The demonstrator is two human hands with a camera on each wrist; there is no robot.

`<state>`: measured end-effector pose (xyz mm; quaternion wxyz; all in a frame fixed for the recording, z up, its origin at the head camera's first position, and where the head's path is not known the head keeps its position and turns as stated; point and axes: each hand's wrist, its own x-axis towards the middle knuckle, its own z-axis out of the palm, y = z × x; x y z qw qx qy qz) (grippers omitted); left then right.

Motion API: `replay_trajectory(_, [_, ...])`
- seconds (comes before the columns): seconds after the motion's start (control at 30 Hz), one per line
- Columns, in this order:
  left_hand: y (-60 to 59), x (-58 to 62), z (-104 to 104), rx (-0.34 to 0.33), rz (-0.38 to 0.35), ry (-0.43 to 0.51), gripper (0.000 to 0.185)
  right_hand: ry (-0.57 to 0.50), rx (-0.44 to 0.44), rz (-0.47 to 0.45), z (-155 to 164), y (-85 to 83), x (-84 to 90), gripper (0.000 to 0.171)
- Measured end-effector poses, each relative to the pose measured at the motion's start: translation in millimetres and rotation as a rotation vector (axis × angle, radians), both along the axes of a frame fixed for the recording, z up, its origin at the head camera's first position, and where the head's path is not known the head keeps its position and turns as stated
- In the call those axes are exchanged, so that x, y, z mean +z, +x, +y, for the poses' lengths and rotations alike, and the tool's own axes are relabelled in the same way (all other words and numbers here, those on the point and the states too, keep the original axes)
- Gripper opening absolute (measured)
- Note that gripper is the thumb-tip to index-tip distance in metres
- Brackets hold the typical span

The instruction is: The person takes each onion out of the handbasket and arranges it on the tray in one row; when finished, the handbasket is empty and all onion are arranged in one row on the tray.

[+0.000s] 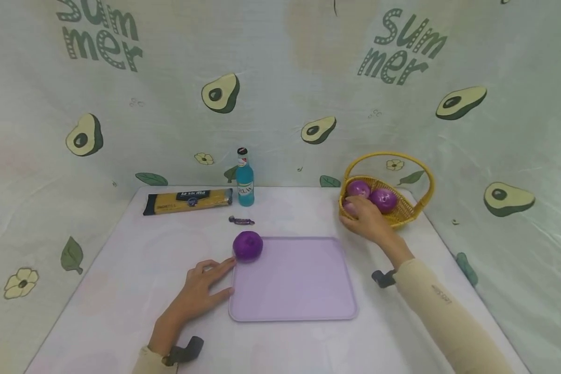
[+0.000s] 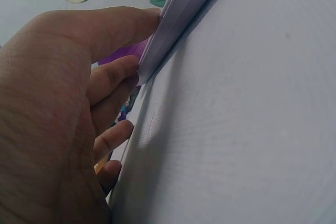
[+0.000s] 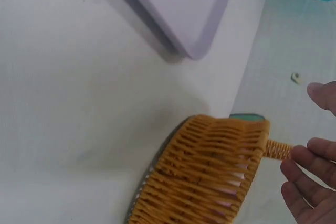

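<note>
Beige-sleeved left hand [image 1: 202, 290], fingers spread, is rested against a lavender rectangular tray [image 1: 293, 280]; beyond its far-right corner, a yellow wicker basket [image 1: 405, 212] is reached by a loosely spread right hand [image 1: 368, 220]; on the tray's far-left corner, a round purple vegetable [image 1: 248, 245] is set.
</note>
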<state>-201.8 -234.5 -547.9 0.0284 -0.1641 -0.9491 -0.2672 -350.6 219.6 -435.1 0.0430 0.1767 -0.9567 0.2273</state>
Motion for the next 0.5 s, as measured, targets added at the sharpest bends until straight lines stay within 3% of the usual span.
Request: replay_trajectory(0.5, [-0.2,-3.8,0,0.018,0.0,0.007,0.069,0.014,-0.05,-0.033,21,-14.6,-0.4,0.062])
